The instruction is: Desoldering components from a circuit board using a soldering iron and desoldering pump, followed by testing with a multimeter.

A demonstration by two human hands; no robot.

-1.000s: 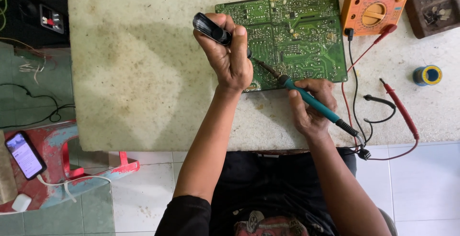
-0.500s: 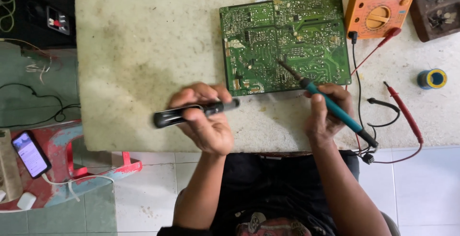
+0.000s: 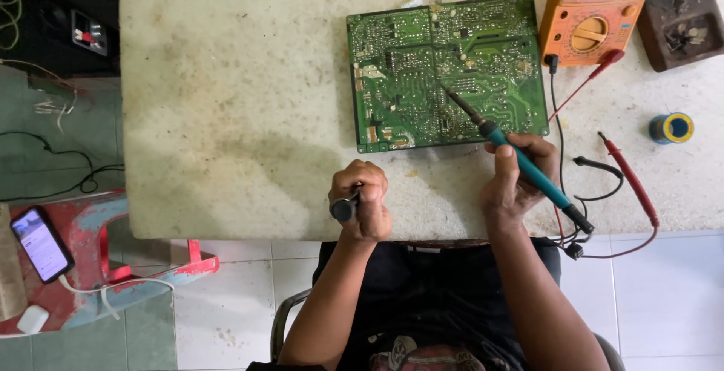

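The right hand (image 3: 516, 179) has its grip closed around the teal handle of a soldering iron (image 3: 520, 161), held like a pen; the iron slants up and to the left, and its dark metal tip rests on — or just above, the view is too small to settle it — the solder side of a green circuit board (image 3: 422, 47); the board lies flat on the pale, stained bench (image 3: 226, 99), well in from the near edge. The left hand (image 3: 363, 199) is fisted at the near edge of the bench, its grip tight around a dark, cylindrical tool (image 3: 345, 207) whose round end points toward the camera; what kind of tool it is cannot be told from this angle; the fist sits apart from the board, below its lower left corner.

Just beside the board's right edge stands an orange multimeter (image 3: 592, 28) with a round dial; a red probe (image 3: 630, 179) lies on the bench to the right of the right hand, its lead looping off the near edge, and a black lead (image 3: 599, 167) curls between that probe and the hand. Farther right sits a small spool with a yellow and blue rim (image 3: 671, 127); in the far right corner is a dark brown stand (image 3: 682, 20).

Off the bench, on the left — a phone (image 3: 41, 243) with a lit screen rests on a red stool (image 3: 105, 254), a white cable running from it.
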